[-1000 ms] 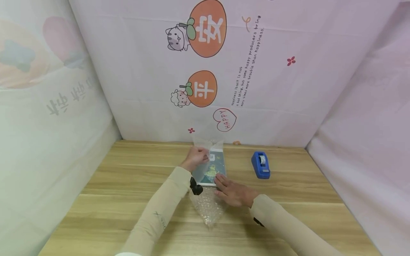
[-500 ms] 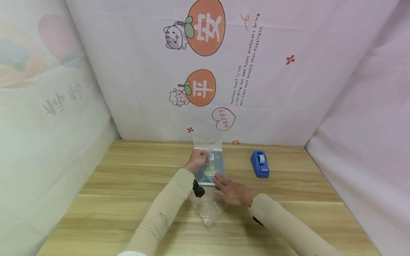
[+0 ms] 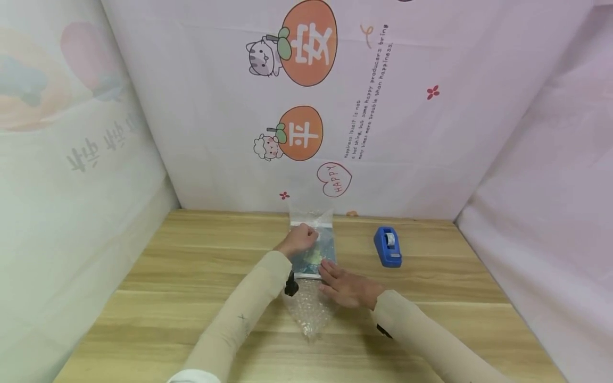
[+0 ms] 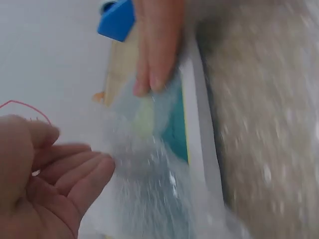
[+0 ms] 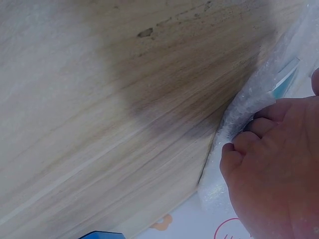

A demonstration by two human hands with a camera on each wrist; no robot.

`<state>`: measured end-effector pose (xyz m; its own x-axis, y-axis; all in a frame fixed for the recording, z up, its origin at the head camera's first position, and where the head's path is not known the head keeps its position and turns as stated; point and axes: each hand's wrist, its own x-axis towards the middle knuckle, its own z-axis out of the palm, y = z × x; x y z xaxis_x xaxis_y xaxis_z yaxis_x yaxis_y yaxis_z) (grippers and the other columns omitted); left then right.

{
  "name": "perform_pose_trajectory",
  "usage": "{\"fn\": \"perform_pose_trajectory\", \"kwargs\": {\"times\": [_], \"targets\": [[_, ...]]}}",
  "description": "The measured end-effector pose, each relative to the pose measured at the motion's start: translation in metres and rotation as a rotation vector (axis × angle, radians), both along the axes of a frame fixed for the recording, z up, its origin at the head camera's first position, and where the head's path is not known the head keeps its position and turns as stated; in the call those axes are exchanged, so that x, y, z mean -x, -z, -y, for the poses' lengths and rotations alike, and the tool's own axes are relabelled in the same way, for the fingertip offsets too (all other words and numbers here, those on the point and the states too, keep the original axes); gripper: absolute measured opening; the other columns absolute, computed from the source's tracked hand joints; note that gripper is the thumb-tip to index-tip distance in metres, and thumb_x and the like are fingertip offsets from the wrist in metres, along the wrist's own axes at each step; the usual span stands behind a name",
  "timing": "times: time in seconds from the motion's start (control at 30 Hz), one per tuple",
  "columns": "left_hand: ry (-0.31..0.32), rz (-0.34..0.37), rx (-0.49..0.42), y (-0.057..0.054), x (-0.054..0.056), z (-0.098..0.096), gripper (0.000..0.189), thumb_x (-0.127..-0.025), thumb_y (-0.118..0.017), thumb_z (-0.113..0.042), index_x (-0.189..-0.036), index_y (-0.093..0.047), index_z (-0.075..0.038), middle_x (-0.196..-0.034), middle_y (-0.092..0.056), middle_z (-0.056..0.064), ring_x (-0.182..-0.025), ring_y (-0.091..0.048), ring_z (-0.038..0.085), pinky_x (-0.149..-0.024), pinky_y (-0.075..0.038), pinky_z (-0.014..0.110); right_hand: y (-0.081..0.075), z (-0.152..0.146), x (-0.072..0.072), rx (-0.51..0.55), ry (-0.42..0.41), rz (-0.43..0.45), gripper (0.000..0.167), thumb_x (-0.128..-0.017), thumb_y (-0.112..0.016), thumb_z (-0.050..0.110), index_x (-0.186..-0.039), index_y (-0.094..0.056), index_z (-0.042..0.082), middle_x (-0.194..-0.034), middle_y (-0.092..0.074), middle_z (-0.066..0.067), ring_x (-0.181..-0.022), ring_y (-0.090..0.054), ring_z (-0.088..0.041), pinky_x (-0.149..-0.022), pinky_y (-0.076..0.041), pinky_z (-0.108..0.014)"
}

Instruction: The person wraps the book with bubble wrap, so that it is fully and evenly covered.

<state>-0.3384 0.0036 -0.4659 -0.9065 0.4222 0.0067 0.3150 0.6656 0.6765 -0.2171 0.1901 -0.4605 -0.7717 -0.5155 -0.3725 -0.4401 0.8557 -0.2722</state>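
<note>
A teal book with a white edge lies on a sheet of bubble wrap. Part of the clear wrap covers its cover, blurring the yellow picture. My left hand, fingers curled, holds the wrap's flap over the upper part of the book. In the left wrist view, the wrap reaches that hand's fingertips; the exact pinch is blurred. Flat on the book's lower right edge, my right hand presses with extended fingers. The right wrist view shows this hand against the wrapped side.
A blue tape dispenser stands to the right of the book on the wooden table. Printed white cloth rises behind the table, and the wrap's far end reaches near it. Cloth walls stand at both sides.
My left hand has moved slightly to the right, drawing the wrap flap down across the book, which now looks hazier. The right hand stays in place.
</note>
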Motion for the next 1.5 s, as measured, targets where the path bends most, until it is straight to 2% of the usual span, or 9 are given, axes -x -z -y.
{"fn": "perform_pose_trajectory", "kwargs": {"times": [0.1, 0.2, 0.27, 0.4, 0.53, 0.8, 1.13, 1.27, 1.5], "targets": [[0.157, -0.105, 0.231, -0.001, -0.004, 0.005, 0.027, -0.109, -0.052, -0.012, -0.103, -0.076, -0.001, -0.091, -0.073, 0.010, -0.082, -0.067, 0.022, -0.078, -0.059, 0.035, 0.003, 0.002, 0.000, -0.006, -0.006, 0.002, 0.068, -0.115, -0.025, 0.048, -0.170, -0.017, 0.008, -0.180, -0.007, -0.010, -0.168, -0.006, -0.027, -0.136, -0.020, -0.048], [0.283, -0.182, 0.418, -0.002, -0.010, 0.007, 0.026, -0.110, -0.053, -0.011, -0.123, -0.074, -0.007, -0.113, -0.077, 0.010, -0.105, -0.072, 0.025, -0.098, -0.060, 0.039, 0.003, 0.003, 0.000, -0.010, 0.001, 0.006, 0.068, -0.115, -0.024, 0.049, -0.170, -0.016, 0.009, -0.180, -0.006, -0.009, -0.168, -0.006, -0.026, -0.136, -0.019, -0.046], [0.326, -0.222, 0.512, -0.003, -0.016, 0.008, 0.030, -0.111, -0.050, -0.013, -0.133, -0.070, -0.008, -0.128, -0.075, 0.011, -0.120, -0.071, 0.027, -0.107, -0.058, 0.041, 0.003, 0.004, 0.000, -0.009, 0.003, 0.004, 0.069, -0.115, -0.024, 0.050, -0.170, -0.016, 0.009, -0.180, -0.006, -0.008, -0.168, -0.006, -0.026, -0.136, -0.020, -0.045], [0.344, -0.266, 0.595, -0.001, -0.024, 0.010, 0.041, -0.113, -0.046, -0.015, -0.152, -0.056, -0.006, -0.155, -0.060, 0.012, -0.139, -0.062, 0.030, -0.120, -0.050, 0.042, 0.003, 0.004, 0.001, -0.014, 0.005, 0.005, 0.070, -0.115, -0.023, 0.051, -0.170, -0.016, 0.010, -0.180, -0.005, -0.007, -0.168, -0.006, -0.025, -0.136, -0.020, -0.045], [0.352, -0.302, 0.609, 0.003, -0.029, 0.012, 0.043, -0.114, -0.043, -0.014, -0.155, -0.051, -0.005, -0.164, -0.049, 0.011, -0.147, -0.054, 0.028, -0.125, -0.043, 0.039, 0.004, 0.004, 0.002, -0.027, 0.001, 0.003, 0.070, -0.114, -0.022, 0.053, -0.170, -0.016, 0.011, -0.180, -0.006, -0.007, -0.168, -0.006, -0.025, -0.136, -0.020, -0.046], [0.345, -0.341, 0.603, 0.012, -0.030, 0.014, 0.046, -0.111, -0.047, -0.008, -0.157, -0.049, -0.004, -0.167, -0.044, 0.012, -0.153, -0.047, 0.026, -0.128, -0.038, 0.036, 0.001, 0.002, 0.007, 0.036, -0.003, 0.020, 0.068, -0.115, -0.024, 0.048, -0.170, -0.018, 0.007, -0.180, -0.007, -0.010, -0.168, -0.008, -0.030, -0.136, -0.020, -0.051], [0.358, -0.365, 0.646, 0.009, -0.028, 0.008, 0.040, -0.108, -0.055, -0.005, -0.148, -0.059, -0.009, -0.160, -0.054, 0.007, -0.142, -0.059, 0.025, -0.121, -0.048, 0.034, -0.018, -0.007, 0.037, 0.093, 0.073, -0.014, 0.064, -0.115, -0.026, 0.049, -0.164, -0.039, 0.010, -0.171, -0.038, -0.012, -0.160, -0.032, -0.039, -0.132, -0.027, -0.058], [0.361, -0.370, 0.655, 0.008, -0.026, 0.007, 0.038, -0.109, -0.054, -0.006, -0.147, -0.060, -0.009, -0.159, -0.056, 0.007, -0.139, -0.062, 0.025, -0.120, -0.049, 0.035, -0.021, -0.011, 0.050, 0.070, 0.097, -0.050, 0.066, -0.115, -0.025, 0.050, -0.167, -0.031, 0.012, -0.175, -0.029, -0.012, -0.162, -0.026, -0.040, -0.132, -0.024, -0.060], [0.382, -0.405, 0.655, 0.008, -0.028, 0.009, 0.044, -0.107, -0.058, -0.005, -0.151, -0.056, -0.005, -0.161, -0.052, 0.011, -0.141, -0.060, 0.027, -0.121, -0.048, 0.034, -0.010, -0.014, 0.065, 0.053, 0.082, -0.122, 0.069, -0.115, -0.026, 0.047, -0.169, -0.017, 0.005, -0.178, -0.015, -0.017, -0.164, -0.017, -0.043, -0.133, -0.021, -0.060]]}}
